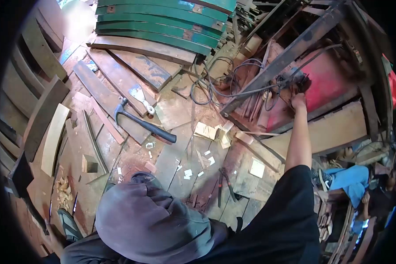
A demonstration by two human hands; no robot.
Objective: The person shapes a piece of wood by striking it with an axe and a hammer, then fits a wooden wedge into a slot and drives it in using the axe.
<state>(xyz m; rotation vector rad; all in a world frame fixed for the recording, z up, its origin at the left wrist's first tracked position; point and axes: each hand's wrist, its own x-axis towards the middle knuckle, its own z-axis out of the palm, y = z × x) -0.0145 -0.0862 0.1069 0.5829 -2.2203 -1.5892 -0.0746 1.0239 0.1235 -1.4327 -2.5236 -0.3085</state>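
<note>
At the lower left edge, my left hand (53,240) is closed around the lower end of the handle of a mallet-like tool (21,176) with a dark, blocky head. My right arm stretches forward to the upper right. There my right hand (298,100) is closed on a dark tool (290,81) with a cable, over a red panel (323,79) within a wooden frame; shadow hides its exact kind. A claw hammer (147,125) with a black grip lies on boards in front of me, beside a putty knife (141,99). Pliers (224,187) rest on the floor nearer me.
Green curved slats (158,26) are stacked at the back. Curved boards (44,114) lean along the left. A black cable (211,88) coils near the frame beam (290,53). Wood offcuts (205,130) and shavings (64,193) litter the planks. Another person's hand (365,198) shows at right.
</note>
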